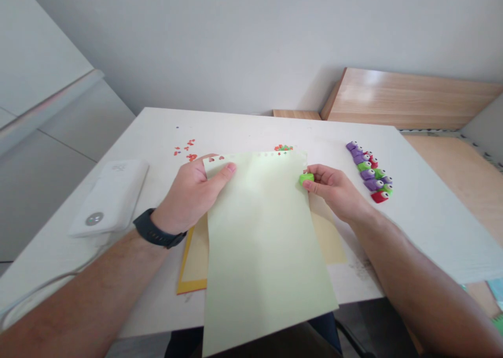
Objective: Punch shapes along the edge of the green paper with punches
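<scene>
My left hand [192,193] pinches the upper left corner of a pale green sheet of paper [263,242], thumb on top, and holds it lifted over the table's near edge. Small shapes are punched out along the sheet's top edge. My right hand [336,190] grips a small green paper punch [306,178] at the sheet's upper right edge. Under the sheet lie yellow and orange sheets [194,263].
A row of several purple, green and red small punches [371,172] lies right of my right hand. Punched red and green paper bits [187,149] are scattered at the back. A white device [110,195] with a cable sits on the white table [424,211] at the left.
</scene>
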Demonstrator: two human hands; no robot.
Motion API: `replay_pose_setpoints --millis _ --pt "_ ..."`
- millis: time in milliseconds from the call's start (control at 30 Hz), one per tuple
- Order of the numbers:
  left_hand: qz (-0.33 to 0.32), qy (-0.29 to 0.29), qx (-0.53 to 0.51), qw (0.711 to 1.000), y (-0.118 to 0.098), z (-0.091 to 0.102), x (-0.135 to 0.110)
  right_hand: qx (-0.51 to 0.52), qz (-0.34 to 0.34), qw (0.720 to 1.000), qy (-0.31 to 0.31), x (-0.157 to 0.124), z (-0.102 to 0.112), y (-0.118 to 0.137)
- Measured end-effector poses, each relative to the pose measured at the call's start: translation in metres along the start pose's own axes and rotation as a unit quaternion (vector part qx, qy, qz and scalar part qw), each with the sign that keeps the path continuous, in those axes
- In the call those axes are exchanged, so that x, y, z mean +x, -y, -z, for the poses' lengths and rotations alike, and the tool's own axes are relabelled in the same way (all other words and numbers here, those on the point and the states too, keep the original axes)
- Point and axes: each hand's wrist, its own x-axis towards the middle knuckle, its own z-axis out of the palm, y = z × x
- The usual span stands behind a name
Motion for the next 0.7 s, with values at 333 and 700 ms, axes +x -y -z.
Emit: replay_pose_setpoints --millis 333,700 --pt "0.013 -0.002 -0.004 1.000 -0.0047 -0.0019 -0.0018 -0.025 0.009 1.000 -0.012 0.0007 -0.0045 0.0024" --pt "0.006 -0.006 0.002 1.000 -0.0080 -0.0043 -0.0024 -0.037 0.017 0.999 -0.017 0.0042 -0.0043 -0.0015"
